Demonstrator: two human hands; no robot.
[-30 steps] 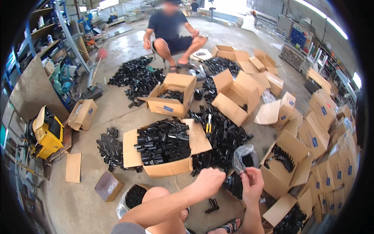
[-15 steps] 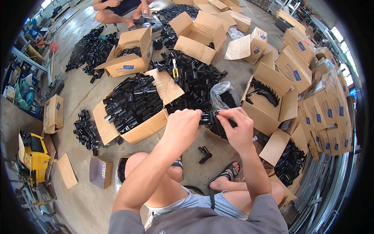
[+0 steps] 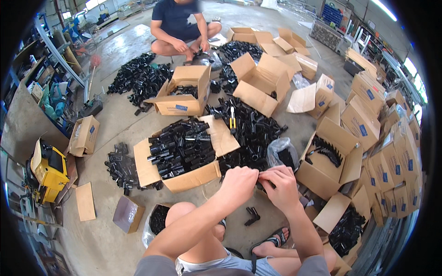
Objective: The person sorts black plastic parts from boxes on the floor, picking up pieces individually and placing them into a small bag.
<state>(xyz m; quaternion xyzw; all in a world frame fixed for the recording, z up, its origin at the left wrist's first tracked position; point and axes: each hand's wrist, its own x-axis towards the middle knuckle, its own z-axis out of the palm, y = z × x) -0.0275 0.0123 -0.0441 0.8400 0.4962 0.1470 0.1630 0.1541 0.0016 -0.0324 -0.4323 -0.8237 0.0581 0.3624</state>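
My two hands meet in front of me above the floor, fingers closed and almost touching. My left hand (image 3: 239,183) is wrapped round a black fitting, mostly hidden by the fingers. My right hand (image 3: 280,185) pinches at the fitting's end; a bit of black shows under its fingers. Just beyond my hands lies a heap of black tubular fittings (image 3: 258,126), with a yellow-and-black-handled tool (image 3: 233,122) on it. A clear plastic bag (image 3: 277,149) of small black parts is beside my right hand. One branched black fitting (image 3: 252,216) lies on the floor below.
An open carton (image 3: 191,177) full of black fittings stands at front left. More open cartons (image 3: 260,99) surround the heaps, and stacked cartons (image 3: 389,172) rise at right. A yellow machine (image 3: 48,168) stands far left. Another person (image 3: 182,27) squats at the back, handling parts.
The view has tilted up, so the scene sits lower and more of the other person shows. My hands have come closer together, and the fitting between them is now mostly covered.
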